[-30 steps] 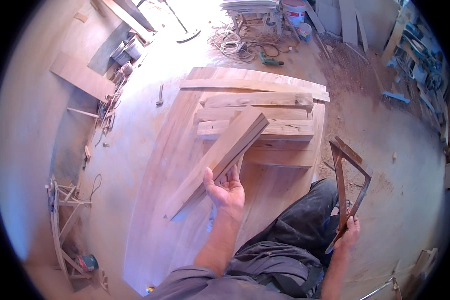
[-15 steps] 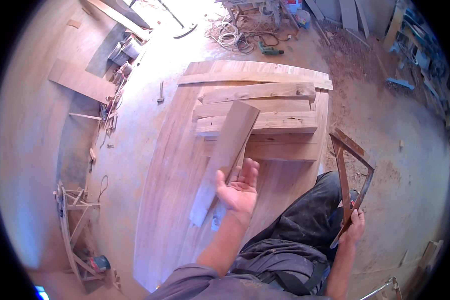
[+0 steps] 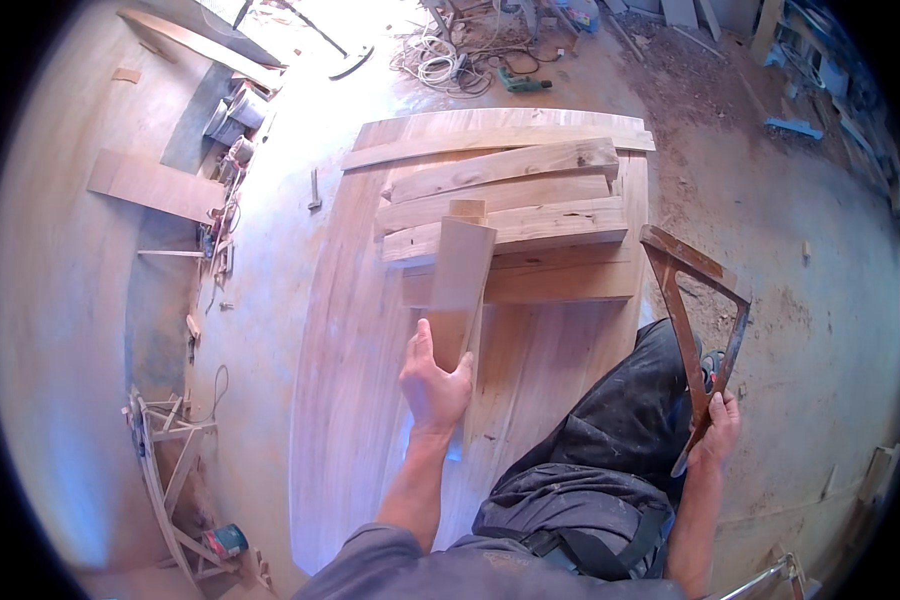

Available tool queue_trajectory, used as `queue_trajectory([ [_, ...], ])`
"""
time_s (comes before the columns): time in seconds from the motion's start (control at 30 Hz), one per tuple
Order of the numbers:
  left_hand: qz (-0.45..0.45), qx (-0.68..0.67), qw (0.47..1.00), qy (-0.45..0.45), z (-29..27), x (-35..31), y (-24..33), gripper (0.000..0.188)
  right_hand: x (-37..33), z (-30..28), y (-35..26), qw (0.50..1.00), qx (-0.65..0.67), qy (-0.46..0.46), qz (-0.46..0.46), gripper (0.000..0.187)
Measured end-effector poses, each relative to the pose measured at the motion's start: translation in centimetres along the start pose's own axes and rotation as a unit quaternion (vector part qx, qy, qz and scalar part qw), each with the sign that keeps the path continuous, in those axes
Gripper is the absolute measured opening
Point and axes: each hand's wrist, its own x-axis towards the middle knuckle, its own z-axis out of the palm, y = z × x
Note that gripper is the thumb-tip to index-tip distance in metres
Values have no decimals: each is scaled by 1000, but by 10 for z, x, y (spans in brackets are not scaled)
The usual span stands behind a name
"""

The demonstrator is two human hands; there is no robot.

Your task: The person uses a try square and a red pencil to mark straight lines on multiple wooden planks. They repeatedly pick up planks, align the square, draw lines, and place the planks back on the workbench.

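stacked timber, a green power drill and coiled cable mark this as a woodworking workshop.

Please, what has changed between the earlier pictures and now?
The board, slanting rightward before, has swung counterclockwise and now points nearly straight ahead. The left hand, previously open, palm up, now grips it. Unchanged: the right hand holds the triangular frame; the timber stack stays put.

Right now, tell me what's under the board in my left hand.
Beneath the board, a second wooden piece shows at the far end, over stacked beams; the wide panel lies lower. The board and your left hand hide much of that piece and whatever's below.
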Motion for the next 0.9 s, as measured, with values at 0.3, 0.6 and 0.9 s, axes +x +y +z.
queue_trajectory([
  [0.3,38,-71,995,52,-5,-10,-3,78,-2,40,-15,992,-15,-105,-70,16],
  [0.6,31,-248,948,197,-78,-10,-11,54,-54,152,-56,881,-257,-327,-225,19],
  [0.9,-67,-56,996,4,-56,-7,-33,61,-80,238,-44,749,-391,-411,-342,27],
])
